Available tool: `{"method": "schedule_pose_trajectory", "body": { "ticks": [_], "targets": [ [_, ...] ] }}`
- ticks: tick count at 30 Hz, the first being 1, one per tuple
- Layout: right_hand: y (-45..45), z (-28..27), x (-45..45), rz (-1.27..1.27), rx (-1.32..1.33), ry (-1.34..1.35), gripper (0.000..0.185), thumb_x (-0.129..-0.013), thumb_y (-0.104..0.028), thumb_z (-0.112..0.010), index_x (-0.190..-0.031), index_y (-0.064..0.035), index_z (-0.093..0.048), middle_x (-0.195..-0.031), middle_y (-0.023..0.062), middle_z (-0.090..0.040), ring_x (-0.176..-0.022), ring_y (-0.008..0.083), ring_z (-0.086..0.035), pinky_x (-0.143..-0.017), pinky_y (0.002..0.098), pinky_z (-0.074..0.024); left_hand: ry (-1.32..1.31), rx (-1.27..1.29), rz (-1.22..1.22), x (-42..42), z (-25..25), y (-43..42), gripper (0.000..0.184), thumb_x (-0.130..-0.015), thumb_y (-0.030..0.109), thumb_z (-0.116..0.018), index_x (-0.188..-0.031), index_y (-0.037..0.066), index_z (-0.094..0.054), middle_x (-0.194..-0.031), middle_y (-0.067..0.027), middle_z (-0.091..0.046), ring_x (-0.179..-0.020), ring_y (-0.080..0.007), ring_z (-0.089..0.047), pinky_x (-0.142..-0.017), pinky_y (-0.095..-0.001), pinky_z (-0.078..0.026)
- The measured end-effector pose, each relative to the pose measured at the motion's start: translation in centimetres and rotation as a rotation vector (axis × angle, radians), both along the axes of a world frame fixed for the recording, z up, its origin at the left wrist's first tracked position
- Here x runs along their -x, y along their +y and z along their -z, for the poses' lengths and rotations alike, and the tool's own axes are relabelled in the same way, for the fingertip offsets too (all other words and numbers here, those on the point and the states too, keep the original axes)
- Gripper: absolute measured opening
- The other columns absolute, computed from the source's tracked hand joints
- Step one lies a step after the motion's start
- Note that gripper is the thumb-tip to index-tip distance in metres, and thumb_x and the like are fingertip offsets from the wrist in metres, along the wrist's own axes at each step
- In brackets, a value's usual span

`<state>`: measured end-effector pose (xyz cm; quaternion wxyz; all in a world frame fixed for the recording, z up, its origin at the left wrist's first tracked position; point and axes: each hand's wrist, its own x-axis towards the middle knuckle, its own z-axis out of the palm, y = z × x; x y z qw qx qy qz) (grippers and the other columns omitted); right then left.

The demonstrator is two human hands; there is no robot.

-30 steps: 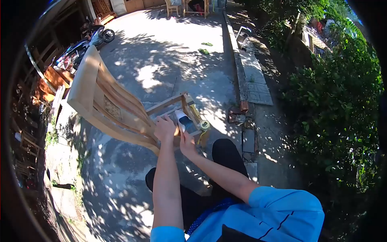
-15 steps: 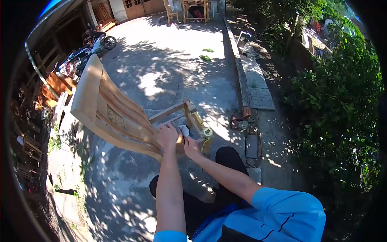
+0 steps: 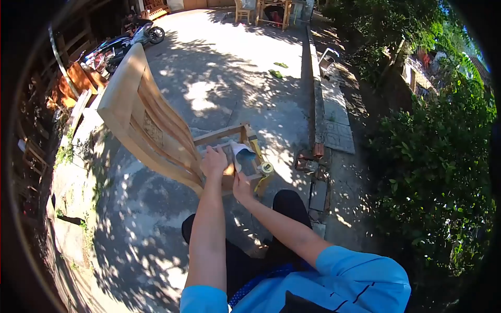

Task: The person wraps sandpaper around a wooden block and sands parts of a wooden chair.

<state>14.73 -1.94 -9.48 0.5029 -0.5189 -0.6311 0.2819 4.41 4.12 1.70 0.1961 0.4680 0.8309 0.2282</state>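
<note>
An unfinished wooden chair stands tilted in front of me, its tall slatted back leaning to the left. Between my hands is a curled sheet of sandpaper, pale on one face and blue-grey on the other. My left hand is closed at the sheet's left side, over the chair's seat frame. On the near side, the fingers of my right hand close on the sheet's lower edge. A round yellowish roll rests on the frame's front corner, just right of my right hand.
A yellow strip lies along the chair frame. Motorbikes are parked at the far left, near orange-brown boards. A low concrete curb runs along the right, beside leafy bushes. Bricks sit near the curb.
The sheet has opened out and risen between my hands, showing more of its blue-grey face. Both hands have shifted slightly left and up in view, and the camera has tilted a little.
</note>
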Motion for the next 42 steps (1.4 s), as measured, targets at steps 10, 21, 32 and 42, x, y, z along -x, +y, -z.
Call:
{"method": "schedule_pose_trajectory", "body": {
  "ticks": [10, 21, 32, 42],
  "targets": [
    [1.8, 0.0, -0.2, -0.092, 0.012, -0.087, 0.019, -0.102, -0.013, -0.048, -0.095, 0.0031, -0.057, -0.085, 0.0303, -0.061, -0.084, 0.0519, -0.059, -0.068, 0.0554, -0.0423, -0.14, -0.009, -0.095, 3.5, 1.7, 0.8, 0.064, -0.101, 0.058, -0.037, -0.138, 0.008, -0.05, -0.14, -0.0236, -0.058, -0.128, -0.0417, -0.056, -0.105, -0.0527, -0.045],
    [3.2, -3.3, 0.2, -0.326, -0.06, -0.018, 0.021, -0.098, -0.005, -0.049, -0.115, 0.0033, -0.059, -0.082, 0.0291, -0.061, -0.083, 0.0529, -0.059, -0.067, 0.0464, -0.0482, -0.188, -0.031, -0.269, 5.3, 1.0, -2.5, 0.068, -0.102, 0.062, -0.031, -0.144, 0.011, -0.045, -0.137, -0.0251, -0.059, -0.127, -0.0433, -0.056, -0.106, -0.05, -0.044],
    [2.2, 1.2, -0.5, -0.268, -0.051, -0.115, 0.016, -0.102, -0.01, -0.048, -0.107, 0.0009, -0.059, -0.085, 0.032, -0.061, -0.087, 0.0535, -0.059, -0.067, 0.052, -0.0456, -0.176, -0.122, -0.204, 5.4, 2.6, -3.3, 0.055, -0.105, 0.055, -0.03, -0.125, 0.011, -0.055, -0.127, -0.0216, -0.065, -0.119, -0.0433, -0.06, -0.1, -0.0509, -0.046],
    [0.7, -2.0, -1.3, -0.192, -0.041, -0.03, 0.02, -0.101, -0.009, -0.047, -0.114, 0.0022, -0.057, -0.089, 0.0321, -0.062, -0.091, 0.0531, -0.06, -0.072, 0.0555, -0.0469, -0.117, -0.075, -0.185, 2.8, 1.8, -1.9, 0.052, -0.103, 0.057, -0.035, -0.127, 0.015, -0.055, -0.131, -0.0162, -0.064, -0.121, -0.0392, -0.06, -0.097, -0.0518, -0.047]
  ]
}}
